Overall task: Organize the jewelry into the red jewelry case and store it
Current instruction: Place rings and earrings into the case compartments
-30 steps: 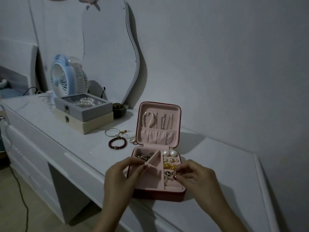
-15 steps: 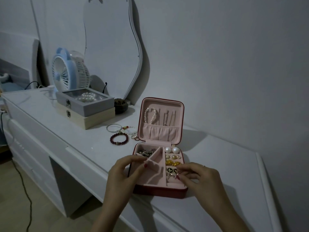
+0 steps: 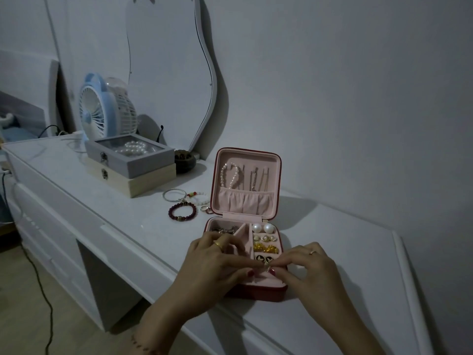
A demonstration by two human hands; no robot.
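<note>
The red jewelry case (image 3: 256, 294) lies open near the dresser's front edge, its pink lid (image 3: 246, 203) upright with a pearl bracelet (image 3: 229, 175) hung inside. Pearl studs (image 3: 262, 228), gold pieces (image 3: 266, 248) and black studs (image 3: 263, 258) fill its right-hand slots. My left hand (image 3: 217, 265) and right hand (image 3: 305, 267) meet over the case's front right slot, fingertips pinching a small silvery earring (image 3: 267, 269). My left hand hides most of the left compartment. A dark bead bracelet (image 3: 182, 212), a silver bangle (image 3: 174, 195), a white bead bracelet (image 3: 199, 197) and a ring (image 3: 204, 208) lie left of the lid.
Behind the loose bracelets, a grey glass-lidded box (image 3: 133, 162) holding pearls sits on a wooden box (image 3: 146, 181). A blue fan (image 3: 102, 111), a wavy mirror (image 3: 166, 73) and a dark bowl (image 3: 184, 161) stand at the wall. A cable (image 3: 38, 283) trails on the floor.
My left hand has left the diagonal divider and moved right to meet my right hand at the front right slot. The camera has come closer.
</note>
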